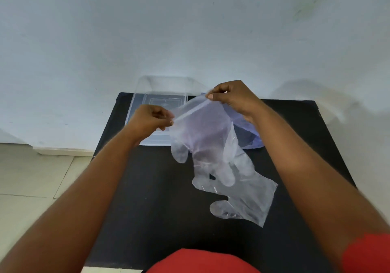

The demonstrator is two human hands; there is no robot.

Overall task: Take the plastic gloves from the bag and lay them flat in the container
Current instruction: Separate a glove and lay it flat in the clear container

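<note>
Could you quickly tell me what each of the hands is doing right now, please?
Left hand: closed, pinching the cuff edge of the plastic glove.
Right hand: closed, pinching the same glove's cuff at its other corner.

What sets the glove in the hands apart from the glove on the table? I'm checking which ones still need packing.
The held glove hangs in the air, pinched at its cuff by the left hand and right hand; the table glove lies loose on the black table, touched by neither hand. The held glove's fingers point down toward the person; the table glove lies flat with its thumb pointing left. Both are clear thin plastic, and neither is in the container.
</note>
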